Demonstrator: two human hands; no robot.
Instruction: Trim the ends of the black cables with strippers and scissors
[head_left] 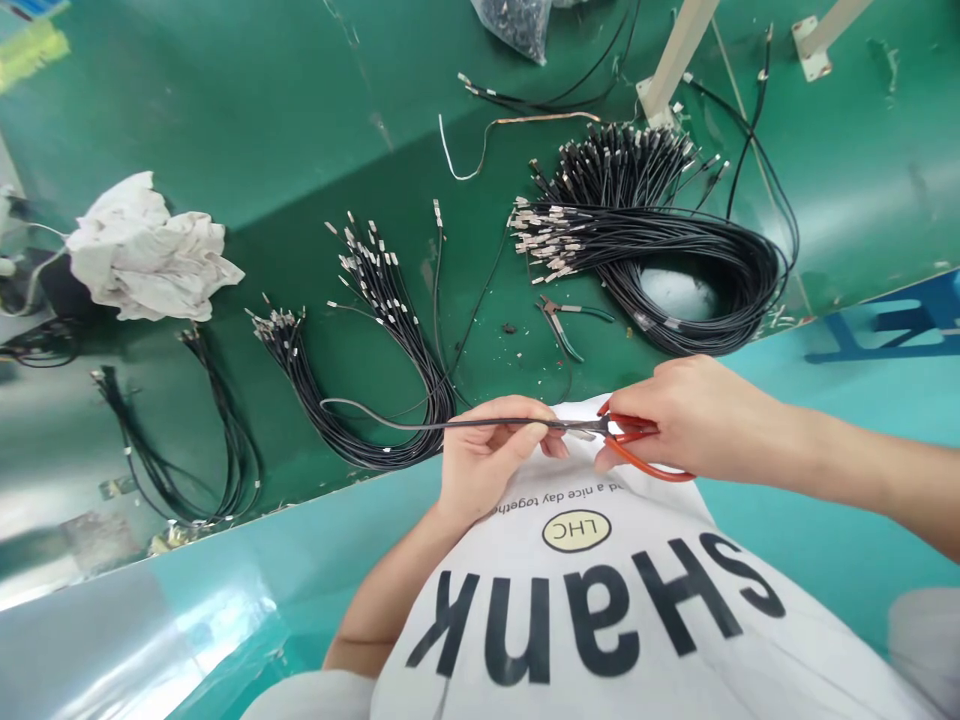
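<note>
My left hand [495,445] pinches a thin black cable [405,425] between thumb and fingers, close to its end. From there the cable runs left and curves back toward a bundle of black cables [431,385] on the green bench. My right hand [675,420] grips red-handled scissors [652,470], with fingers around the handles. Their metal blades point left and meet the cable end just past my left fingers. Whether the blades have cut into the cable I cannot tell. Both hands are held in front of the white shirt [600,620], at the bench's near edge.
A large coil of black cables [720,300] with metal ends lies at the right. Green-handled pliers [562,325] rest open beside it. Farther left are a smaller cable bundle [232,460] and a crumpled white cloth [146,250]. A beige post [679,60] stands at the back.
</note>
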